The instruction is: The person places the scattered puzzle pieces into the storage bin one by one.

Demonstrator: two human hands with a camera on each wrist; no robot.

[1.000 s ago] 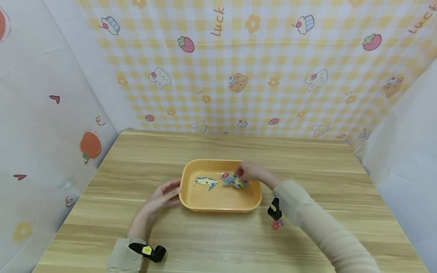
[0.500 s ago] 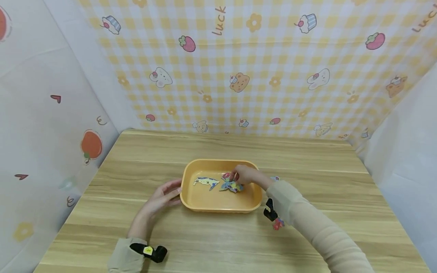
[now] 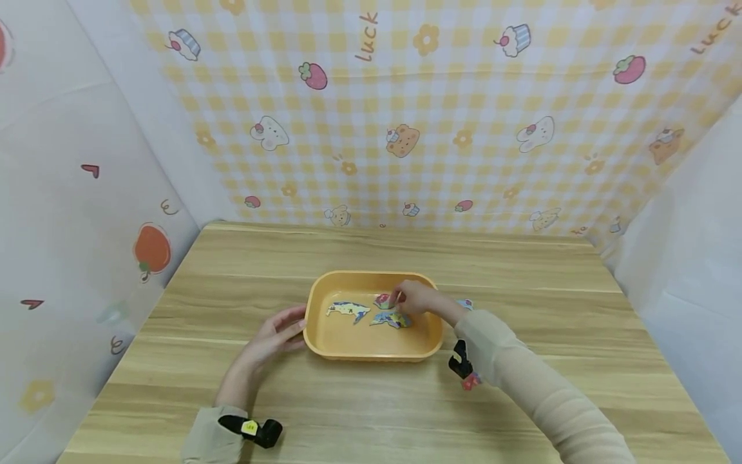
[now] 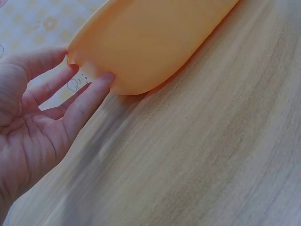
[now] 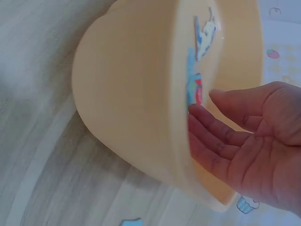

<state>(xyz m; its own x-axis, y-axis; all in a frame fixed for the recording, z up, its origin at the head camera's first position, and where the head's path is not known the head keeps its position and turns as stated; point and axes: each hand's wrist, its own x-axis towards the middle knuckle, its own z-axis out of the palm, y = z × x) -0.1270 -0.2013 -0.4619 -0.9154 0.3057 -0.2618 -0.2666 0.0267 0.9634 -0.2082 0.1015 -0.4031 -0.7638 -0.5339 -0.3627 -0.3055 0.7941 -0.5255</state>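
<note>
An orange-yellow plastic tray point(image 3: 371, 351) stands on the table, holding several flat printed pieces like map puzzle pieces. A cream and blue piece point(image 3: 348, 309) lies in its left half. Right of that, a blue and yellow piece point(image 3: 390, 318) lies just below a small red piece point(image 3: 382, 300), partly covered by my fingers. My right hand point(image 3: 420, 299) reaches over the right rim, fingertips close above these two pieces; in the right wrist view a gap shows between thumb and fingers. My left hand point(image 4: 47, 103) touches the tray's left end with fairly straight fingers and thumb.
Outside the tray on its right, a blue piece point(image 3: 466, 303) lies partly behind the right sleeve, and a red piece point(image 3: 471, 381) shows beside the black wrist camera point(image 3: 460, 361). A patterned cloth point(image 3: 371, 161) hangs behind the wooden table point(image 3: 278, 251).
My right hand has moved slightly left and let go of the blue and yellow piece, which now lies lower on the tray floor. The left hand stays at the tray's left end.
</note>
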